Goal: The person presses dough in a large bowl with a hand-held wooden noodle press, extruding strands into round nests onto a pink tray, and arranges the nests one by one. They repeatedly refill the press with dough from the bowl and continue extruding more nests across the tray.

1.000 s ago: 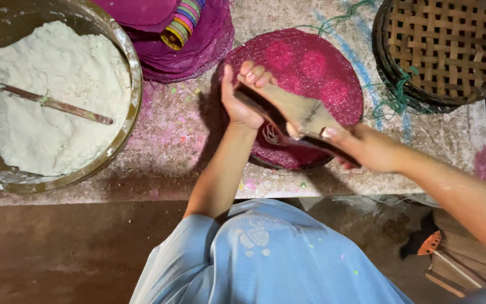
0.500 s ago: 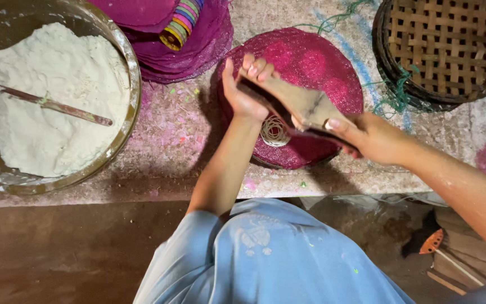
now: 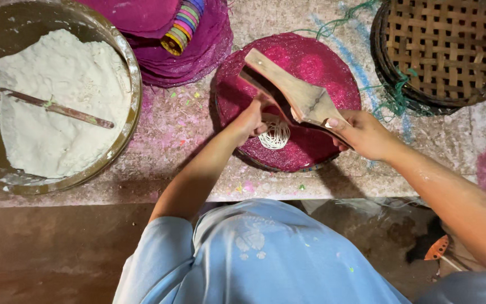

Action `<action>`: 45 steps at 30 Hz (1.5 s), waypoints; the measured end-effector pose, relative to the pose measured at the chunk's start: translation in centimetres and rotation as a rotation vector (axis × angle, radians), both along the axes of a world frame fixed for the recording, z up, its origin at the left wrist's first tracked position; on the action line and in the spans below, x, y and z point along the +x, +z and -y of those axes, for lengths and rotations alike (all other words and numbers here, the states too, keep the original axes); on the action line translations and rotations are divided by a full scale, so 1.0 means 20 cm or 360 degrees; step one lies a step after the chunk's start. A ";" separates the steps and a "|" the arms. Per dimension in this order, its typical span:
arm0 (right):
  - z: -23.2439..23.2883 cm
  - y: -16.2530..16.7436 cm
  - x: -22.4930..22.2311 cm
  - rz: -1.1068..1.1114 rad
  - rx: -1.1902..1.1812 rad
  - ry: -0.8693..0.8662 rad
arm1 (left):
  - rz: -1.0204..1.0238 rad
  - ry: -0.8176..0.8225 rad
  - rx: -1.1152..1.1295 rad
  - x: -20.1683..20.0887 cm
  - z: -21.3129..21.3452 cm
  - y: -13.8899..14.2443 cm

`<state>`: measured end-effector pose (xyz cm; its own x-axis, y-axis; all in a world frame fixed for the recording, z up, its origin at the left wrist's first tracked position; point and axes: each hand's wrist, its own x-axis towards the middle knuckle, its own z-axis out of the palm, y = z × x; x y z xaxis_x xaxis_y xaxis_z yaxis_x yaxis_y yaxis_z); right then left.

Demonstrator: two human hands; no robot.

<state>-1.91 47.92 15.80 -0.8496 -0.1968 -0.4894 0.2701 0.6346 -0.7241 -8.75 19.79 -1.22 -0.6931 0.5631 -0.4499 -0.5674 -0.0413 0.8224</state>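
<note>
One small coil of thin white noodle strands [image 3: 275, 135] lies on the round magenta woven mat [image 3: 305, 84], near its front edge, and that is all the mat bears so far; the rest of its surface is bare, so by my judgement the laying-out of strands on this mat has only begun. The right hand [image 3: 361, 134] is closed around the near end of a long wooden press with a flat paddle-shaped top [image 3: 296, 90], which is held tilted over the mat, its far end raised toward the back. The left hand [image 3: 251, 117] is curled with its fingers at the underside of the press, just above the white coil; whether it grips the press or only steadies it I cannot tell, since the wood hides the fingertips.

To the left, a wide round metal basin [image 3: 125, 67] holds a large mound of white dough [image 3: 57, 101] with a slim wooden stick [image 3: 57, 108] lying across it, so plenty of dough appears left to use. Behind the mat, a stack of more magenta round mats [image 3: 198, 50] waits with a striped multicoloured roll [image 3: 184, 22] on top, and these look unused. At the right stands a stack of round brown woven bamboo trays [image 3: 445, 50]. Everything rests on a pale stone counter stained with pink and blue powder [image 3: 187, 124]. The person's light blue shirt [image 3: 265, 259] fills the foreground.
</note>
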 end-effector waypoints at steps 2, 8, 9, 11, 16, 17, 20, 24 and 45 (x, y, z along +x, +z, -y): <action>-0.02 -0.04 0.00 -0.0061 -0.0026 -0.0042 | -0.0263 -0.0006 -0.0294 0.07 0.04 -0.05; -0.08 -0.08 -0.03 -0.0101 -0.0196 -0.0001 | -0.1414 0.0387 -0.0221 0.14 0.21 0.03; -0.07 -0.07 -0.04 -0.0093 -0.0285 0.0016 | -0.1248 0.0482 -0.0019 0.10 0.22 0.08; -0.01 -0.06 -0.06 0.0102 -0.0307 0.0177 | -0.0690 0.0647 0.0546 0.02 0.23 0.21; 0.21 0.09 -0.21 0.0601 -0.0222 0.0316 | 0.0021 0.0813 0.2111 -0.13 0.26 0.53; 0.26 0.14 -0.27 0.0507 -0.0074 0.0248 | -0.0080 0.0835 0.2160 -0.17 0.27 0.57; 0.41 0.20 -0.35 0.0103 0.0396 0.0371 | -0.0297 0.0928 0.2277 -0.25 0.33 0.57; 0.59 0.19 -0.34 -0.0065 0.0368 0.0432 | -0.0334 0.0976 0.2338 -0.30 0.44 0.44; 0.51 0.25 -0.46 -0.0105 0.0830 0.0490 | -0.0206 0.1298 0.2244 -0.36 0.29 0.47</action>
<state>-11.06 37.74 20.76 -0.8235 -0.1868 -0.5357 -0.0170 0.9519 -0.3058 -15.87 13.90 8.10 -0.9861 -0.0586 0.1553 0.0455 -0.9952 -0.0862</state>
